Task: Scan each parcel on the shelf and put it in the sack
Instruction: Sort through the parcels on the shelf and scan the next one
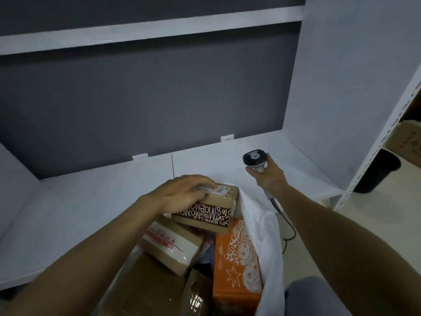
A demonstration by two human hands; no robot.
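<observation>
Over sack [264,226], left hand [182,193] holds parcel [216,207], long axis left-right, label [222,190] up.

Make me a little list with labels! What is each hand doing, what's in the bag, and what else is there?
left hand: holds the patterned box at the sack's mouth, above the other parcels
right hand: grips the scanner, its head pointing up
sack: white, open
inside the sack: orange box, taped box, more brown cardboard
shelf: white, behind the sack
off to the right: black bin on the floor
</observation>
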